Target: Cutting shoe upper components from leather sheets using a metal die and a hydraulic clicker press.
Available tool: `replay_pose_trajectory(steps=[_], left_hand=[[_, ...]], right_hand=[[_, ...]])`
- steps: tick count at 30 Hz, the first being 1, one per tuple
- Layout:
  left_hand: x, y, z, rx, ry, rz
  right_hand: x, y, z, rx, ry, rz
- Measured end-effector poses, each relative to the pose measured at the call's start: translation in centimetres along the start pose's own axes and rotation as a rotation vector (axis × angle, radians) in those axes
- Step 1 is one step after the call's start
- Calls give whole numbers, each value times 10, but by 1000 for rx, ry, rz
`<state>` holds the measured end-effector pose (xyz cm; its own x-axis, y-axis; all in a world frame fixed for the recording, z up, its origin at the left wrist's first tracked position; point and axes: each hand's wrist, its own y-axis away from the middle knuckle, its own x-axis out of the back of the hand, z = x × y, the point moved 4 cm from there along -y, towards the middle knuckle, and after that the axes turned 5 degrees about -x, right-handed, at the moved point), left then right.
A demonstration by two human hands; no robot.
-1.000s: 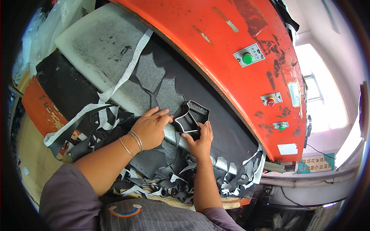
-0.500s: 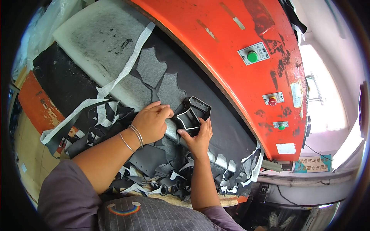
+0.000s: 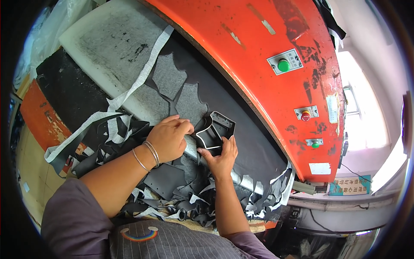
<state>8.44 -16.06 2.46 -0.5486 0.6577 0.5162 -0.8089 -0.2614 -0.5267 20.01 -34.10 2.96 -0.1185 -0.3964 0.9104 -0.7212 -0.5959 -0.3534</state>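
My right hand grips the near side of a metal cutting die, an angular open frame with a bright rim. The die rests on a black sheet of material near its ragged near edge. My left hand, with bangles at the wrist, is closed beside the die, its fingertips at the sheet's edge; whatever they pinch is hidden. Beyond the left hand, grey-backed shapes, among them one cut piece and another cut piece, lie along the sheet.
A red machine beam with green and red buttons spans the far side. A worn white cutting board lies under the sheet. Black and white scraps are heaped nearest me, and a long pale strip trails across the board.
The die has shifted slightly toward me and to the left, with my right hand still on it. My left hand has hardly moved.
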Motion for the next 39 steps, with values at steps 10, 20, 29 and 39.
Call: replay_pose_trajectory(steps=[10, 20, 29, 39], left_hand=[[-6, 1, -1, 23, -18, 80], [-5, -2, -2, 64, -58, 107], [-6, -3, 30, 52, -87, 119], [-15, 4, 52, 184, -46, -52]], right_hand=[[-2, 5, -1, -70, -25, -12], [-2, 1, -3, -39, -29, -14], [27, 7, -1, -16, -50, 17], [118, 40, 56, -198, -484, 40]])
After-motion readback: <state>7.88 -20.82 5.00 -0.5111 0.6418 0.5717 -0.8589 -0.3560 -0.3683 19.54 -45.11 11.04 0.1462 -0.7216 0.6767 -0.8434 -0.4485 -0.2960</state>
